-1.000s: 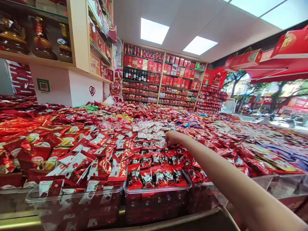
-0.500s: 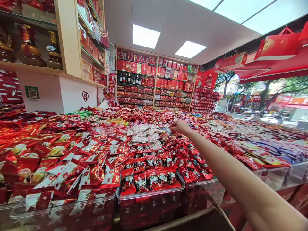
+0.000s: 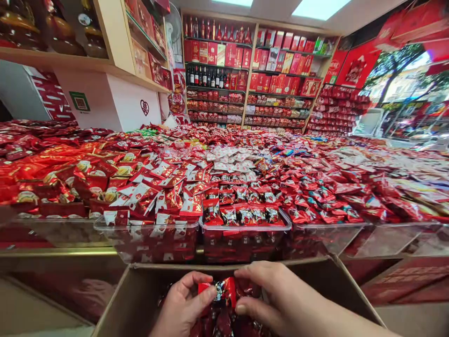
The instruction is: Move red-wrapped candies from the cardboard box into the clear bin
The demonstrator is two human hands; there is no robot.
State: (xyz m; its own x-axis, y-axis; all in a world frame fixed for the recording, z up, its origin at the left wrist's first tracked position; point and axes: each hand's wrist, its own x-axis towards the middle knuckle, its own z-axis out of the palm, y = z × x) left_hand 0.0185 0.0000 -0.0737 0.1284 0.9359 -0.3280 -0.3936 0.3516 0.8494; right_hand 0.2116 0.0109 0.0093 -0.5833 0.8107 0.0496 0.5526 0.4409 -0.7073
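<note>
Both hands are over an open cardboard box at the bottom of the head view. Between them is a small red packet with a black middle and white lettering. My left hand pinches its left end between thumb and fingers. Thumb and index finger of my right hand are spread at the packet's right end; I cannot tell if they touch it. Dark red packets lie below in the box, partly hidden by the hands.
Beyond the box stands a clear bin of similar red-and-black packets. A bin of red-and-white packets is left of it, with red packets to the right and white packets behind. Shelves of bottles and red boxes line the back wall.
My right hand has drawn back from above the heaped packets to the box. My left hand has come into view, pinching a packet. The view has tilted down.
</note>
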